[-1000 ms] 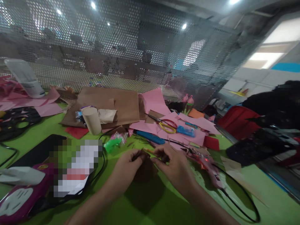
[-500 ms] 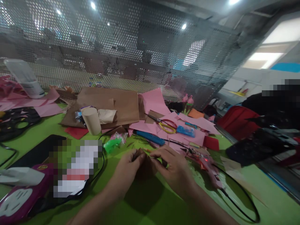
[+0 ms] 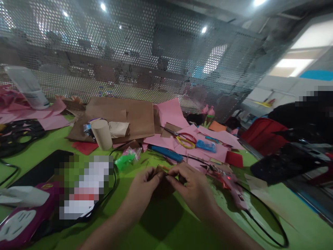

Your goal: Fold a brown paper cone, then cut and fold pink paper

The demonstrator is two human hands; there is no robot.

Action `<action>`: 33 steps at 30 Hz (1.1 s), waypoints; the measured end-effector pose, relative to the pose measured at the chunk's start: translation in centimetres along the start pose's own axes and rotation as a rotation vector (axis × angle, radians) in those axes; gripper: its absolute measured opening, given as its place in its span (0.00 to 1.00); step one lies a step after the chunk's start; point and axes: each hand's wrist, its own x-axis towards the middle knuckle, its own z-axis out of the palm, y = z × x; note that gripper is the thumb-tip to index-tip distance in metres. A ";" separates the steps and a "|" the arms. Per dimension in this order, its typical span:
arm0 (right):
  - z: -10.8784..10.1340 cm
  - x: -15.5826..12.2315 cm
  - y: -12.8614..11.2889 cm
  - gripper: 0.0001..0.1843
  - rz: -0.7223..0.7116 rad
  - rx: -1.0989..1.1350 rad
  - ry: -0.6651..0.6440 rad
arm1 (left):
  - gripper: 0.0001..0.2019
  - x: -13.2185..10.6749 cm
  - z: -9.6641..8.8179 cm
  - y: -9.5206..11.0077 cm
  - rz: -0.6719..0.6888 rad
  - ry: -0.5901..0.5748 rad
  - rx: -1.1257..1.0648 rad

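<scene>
Brown scrap (image 3: 160, 169) is pinched thumb-to-finger by L hand (image 3: 143, 185) and R hand (image 3: 194, 185) above the green worktop (image 3: 166, 234) — best held w/ light, even grip, tips nr its edge to avoid creasing — pink corded tool (image 3: 236, 192) left well clear.

Matt brown piece (image 3: 160, 169) in the grip; smooth blue plastic tool (image 3: 167, 153) beyond it; matt pink paper (image 3: 171, 113) farther past; smooth pink plastic handle (image 3: 237, 193) right of the grip.

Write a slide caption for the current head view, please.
Two hands hold a brown piece above a green tabletop, scissors and pink paper beyond.
</scene>
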 end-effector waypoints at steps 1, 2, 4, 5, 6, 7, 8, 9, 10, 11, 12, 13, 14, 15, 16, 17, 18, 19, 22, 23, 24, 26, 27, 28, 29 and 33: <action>0.0 0.0 0.1 0.03 -0.002 0.006 -0.009 | 0.14 0.0 0.0 0.1 0.023 0.009 0.032; 0.0 0.0 0.1 0.03 -0.003 0.013 -0.016 | 0.13 0.0 0.0 0.1 0.047 0.016 0.067; 0.0 0.0 0.2 0.05 -0.008 0.025 -0.022 | 0.11 -0.1 0.1 0.3 0.089 0.024 0.124; 0.0 0.0 0.2 0.05 -0.013 0.028 -0.022 | 0.10 -0.1 0.2 0.4 0.104 0.027 0.141; 0.0 0.0 0.2 0.06 -0.018 0.027 -0.024 | 0.09 -0.1 0.3 0.5 0.113 0.027 0.147; 0.0 0.0 0.2 0.06 -0.022 0.023 -0.025 | 0.08 -0.2 0.4 0.6 0.116 0.027 0.147; 0.0 0.0 0.2 0.07 -0.027 0.018 -0.023 | 0.08 -0.2 0.4 0.6 0.118 0.023 0.146; 0.0 0.0 0.1 0.07 -0.031 0.014 -0.021 | 0.07 -0.2 0.5 0.6 0.117 0.018 0.145; -0.1 0.0 0.1 0.07 -0.036 0.011 -0.018 | 0.07 -0.2 0.5 0.6 0.119 0.014 0.144; -0.1 0.0 0.0 0.08 -0.043 0.009 -0.014 | 0.06 -0.2 0.5 0.6 0.122 0.010 0.143; -0.1 0.0 0.0 0.08 -0.049 0.008 -0.008 | 0.06 -0.2 0.5 0.6 0.128 0.009 0.143; -0.1 0.0 -0.1 0.08 -0.053 0.008 -0.002 | 0.06 -0.2 0.4 0.5 0.134 0.008 0.146; -0.1 0.0 -0.1 0.08 -0.057 0.007 0.005 | 0.06 -0.2 0.3 0.4 0.140 0.007 0.150; 0.0 -0.1 -0.2 0.08 -0.057 0.005 0.011 | 0.07 -0.1 0.3 0.3 0.145 0.006 0.156; 0.0 -0.1 -0.2 0.08 -0.056 0.006 0.021 | 0.07 -0.1 0.2 0.2 0.145 0.003 0.162; 0.0 -0.1 -0.2 0.08 -0.053 0.009 0.031 | 0.07 -0.1 0.2 0.2 0.139 -0.003 0.165; 0.1 -0.1 -0.2 0.08 -0.049 0.015 0.041 | 0.08 -0.1 0.1 0.2 0.131 -0.007 0.166; 0.1 -0.1 -0.2 0.08 -0.041 0.023 0.051 | 0.08 -0.1 0.1 0.2 0.119 -0.010 0.163; 0.0 0.0 -0.1 0.07 -0.018 0.055 0.064 | 0.08 -0.1 0.0 0.3 0.095 -0.007 0.158; 0.0 0.0 -0.1 0.07 -0.015 0.064 0.058 | 0.08 -0.1 0.0 0.4 0.094 -0.003 0.161; 0.0 0.1 0.0 0.07 -0.019 0.072 0.051 | 0.08 -0.1 0.0 0.4 0.096 0.001 0.167; -0.1 0.2 0.1 0.06 -0.032 0.079 0.039 | 0.08 -0.1 0.0 0.5 0.107 0.005 0.182; -0.1 0.2 0.1 0.06 -0.037 0.079 0.033 | 0.08 -0.1 0.0 0.5 0.118 0.005 0.187; -0.1 0.2 0.1 0.05 -0.039 0.078 0.030 | 0.08 -0.1 0.0 0.4 0.132 0.004 0.190; -0.1 0.2 0.1 0.05 -0.039 0.077 0.028 | 0.08 -0.1 0.0 0.4 0.144 0.003 0.192; -0.1 0.2 0.0 0.07 -0.035 0.074 0.032 | 0.08 0.0 0.1 -0.1 0.155 0.004 0.188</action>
